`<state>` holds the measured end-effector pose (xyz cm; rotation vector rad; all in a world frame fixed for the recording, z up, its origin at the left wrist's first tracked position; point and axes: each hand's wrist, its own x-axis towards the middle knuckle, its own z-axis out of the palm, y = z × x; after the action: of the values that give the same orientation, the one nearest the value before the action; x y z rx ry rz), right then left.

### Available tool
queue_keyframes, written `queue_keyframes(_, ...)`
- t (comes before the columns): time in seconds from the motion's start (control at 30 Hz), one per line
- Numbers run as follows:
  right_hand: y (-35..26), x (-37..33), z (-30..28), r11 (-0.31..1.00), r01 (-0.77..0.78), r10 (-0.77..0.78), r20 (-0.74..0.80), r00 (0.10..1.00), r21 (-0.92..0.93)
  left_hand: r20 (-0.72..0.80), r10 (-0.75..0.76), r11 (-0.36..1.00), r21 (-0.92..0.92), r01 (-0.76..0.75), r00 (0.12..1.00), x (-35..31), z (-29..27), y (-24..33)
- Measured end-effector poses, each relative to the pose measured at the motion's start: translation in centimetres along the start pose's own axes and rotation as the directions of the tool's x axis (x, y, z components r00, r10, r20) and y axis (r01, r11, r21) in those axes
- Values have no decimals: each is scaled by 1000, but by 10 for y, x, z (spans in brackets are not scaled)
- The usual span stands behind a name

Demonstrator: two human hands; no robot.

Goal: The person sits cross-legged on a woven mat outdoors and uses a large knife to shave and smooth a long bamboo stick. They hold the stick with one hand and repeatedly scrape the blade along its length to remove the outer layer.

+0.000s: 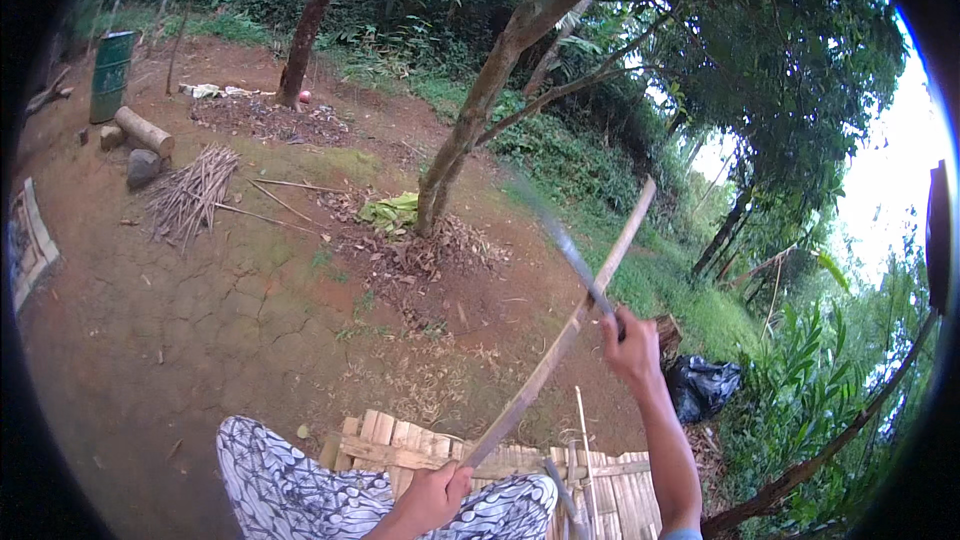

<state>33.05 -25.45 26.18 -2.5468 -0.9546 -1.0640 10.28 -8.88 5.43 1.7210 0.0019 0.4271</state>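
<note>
My left hand (432, 498) is closed round the lower end of a long, flat bamboo strip (535, 385), over my patterned trousers. The strip slants up and away to the right. My right hand (634, 348) grips the dark handle of a machete (572, 258), its fingers wrapped tight. The blade crosses the strip's upper part and points up to the left, its tip smeared by motion. I cannot tell whether the edge touches the strip. Below lies a slatted bamboo platform (410, 435), with a thin stick (587, 460) and a grey, narrow piece on it.
A tree trunk (470, 130) rises from dry leaves ahead. To the left lie a pile of sticks (195, 190), a stone (143, 168) and a log (145, 132) near a green drum (112, 78). A black plastic bag (703, 387) sits right of my right forearm, beside green plants.
</note>
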Motion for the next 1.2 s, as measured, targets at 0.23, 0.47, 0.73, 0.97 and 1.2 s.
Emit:
queue_keyframes(0.23, -46, -73, 10, 840, 538, -530, 328, 782, 75, -193, 98, 990, 118, -76, 976, -3, -14, -12)
queue_keyframes(0.47, -4, -40, 17, 971, 130, -77, 249, 966, -203, -294, 24, 990, 139, 18, 956, 13, -17, -19)
queue_keyframes(0.73, -44, -82, 35, 841, 530, -527, 380, 760, 108, -314, 64, 974, 224, 8, 947, 10, -10, -13)
queue_keyframes(0.97, -7, -29, 27, 993, 54, -35, 180, 983, -101, -250, -24, 969, 234, 85, 968, 6, -6, 1)
queue_keyframes(1.2, -47, -72, 14, 848, 519, -502, 466, 729, 103, -276, 15, 971, 235, 52, 961, 0, -9, 0)
